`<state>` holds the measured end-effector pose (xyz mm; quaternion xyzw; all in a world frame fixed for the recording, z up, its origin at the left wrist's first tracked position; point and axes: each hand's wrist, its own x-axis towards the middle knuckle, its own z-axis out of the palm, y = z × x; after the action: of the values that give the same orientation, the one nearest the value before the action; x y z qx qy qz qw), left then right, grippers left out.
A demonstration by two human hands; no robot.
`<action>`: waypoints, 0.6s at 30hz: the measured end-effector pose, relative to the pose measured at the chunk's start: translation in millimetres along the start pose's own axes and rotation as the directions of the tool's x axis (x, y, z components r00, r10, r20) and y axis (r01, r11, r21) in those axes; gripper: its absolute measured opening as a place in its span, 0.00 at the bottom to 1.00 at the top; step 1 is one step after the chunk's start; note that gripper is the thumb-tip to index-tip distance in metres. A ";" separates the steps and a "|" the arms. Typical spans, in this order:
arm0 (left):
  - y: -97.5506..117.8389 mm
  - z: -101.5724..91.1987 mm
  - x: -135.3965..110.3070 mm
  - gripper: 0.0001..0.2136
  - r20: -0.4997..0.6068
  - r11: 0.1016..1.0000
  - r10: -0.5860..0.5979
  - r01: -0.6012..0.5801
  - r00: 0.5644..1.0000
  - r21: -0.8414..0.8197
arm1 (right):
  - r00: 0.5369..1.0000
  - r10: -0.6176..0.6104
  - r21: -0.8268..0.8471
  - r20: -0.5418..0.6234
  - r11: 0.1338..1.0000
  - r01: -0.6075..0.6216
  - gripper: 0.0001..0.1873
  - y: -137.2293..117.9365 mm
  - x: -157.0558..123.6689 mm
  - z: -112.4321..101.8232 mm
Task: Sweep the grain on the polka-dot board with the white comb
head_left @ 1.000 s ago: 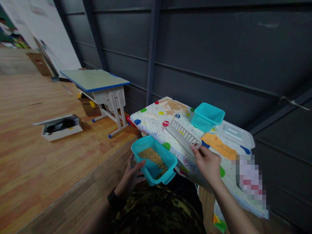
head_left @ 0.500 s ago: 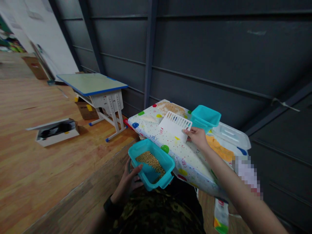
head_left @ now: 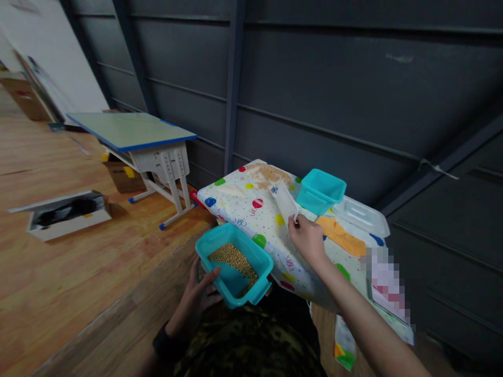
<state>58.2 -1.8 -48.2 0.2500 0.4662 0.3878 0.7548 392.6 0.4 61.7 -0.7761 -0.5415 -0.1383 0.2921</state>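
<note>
Here, the left hand (head_left: pixel 196 298) is being held low, just off the near left corner of the table (head_left: pixel 251 209), with the wrist bent back and the fingers wrapped under a teal tub (head_left: pixel 231 280); the thumb is being pressed over its rim, so the grip is being kept closed on the tub. A layer of pale beans (head_left: pixel 231 256) is being carried in it.

The right arm is being stretched forward over the table's near edge. A white slotted scraper (head_left: pixel 286 201) is being pinched between thumb and fingers of the right hand (head_left: pixel 308 241) and is being stood on edge on the middle of the table, just short of a loose heap of beans (head_left: pixel 267 174) at the table's far left corner.

The table is being covered by a white cloth with coloured dots. A wooden floor (head_left: pixel 58 277) is being shown to the table's left, and a dark grey panelled wall (head_left: pixel 353 104) behind it.

Two teal tubs are being counted: the one in hand and an empty tub (head_left: pixel 320 191) at the table's far side. One clear lid (head_left: pixel 359 214) is being seen at the table's far right, with one orange sheet (head_left: pixel 340 235) on the table in front of it. One blue-edged desk (head_left: pixel 129 131) and one open white box (head_left: pixel 63 222) are being seen well to the table's left.
</note>
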 end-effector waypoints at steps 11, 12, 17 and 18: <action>0.3 -7.8 1.6 0.60 -0.055 1.000 0.008 -0.009 0.998 -0.013 | 0.972 -0.048 -0.177 0.228 0.980 0.089 0.11 -98.6 13.1 21.5; 1.0 -7.6 0.8 0.60 -0.055 1.000 0.011 -0.013 0.998 -0.020 | 0.972 -0.046 -0.171 0.230 0.981 0.087 0.11 -105.0 15.5 24.1; 2.4 -8.3 -1.6 0.57 -0.060 1.000 0.024 -0.024 0.998 -0.001 | 0.975 -0.033 -0.116 0.219 0.991 0.059 0.11 -128.4 26.8 38.5; 2.1 -9.0 -1.7 0.57 -0.053 1.000 0.029 -0.029 0.998 0.001 | 0.976 -0.031 -0.100 0.213 0.994 0.053 0.11 -129.9 29.5 40.0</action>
<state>48.9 -1.9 -49.8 0.2467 0.4823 0.4053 0.7364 279.9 78.5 85.2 -0.7890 -0.5778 -0.0894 0.1888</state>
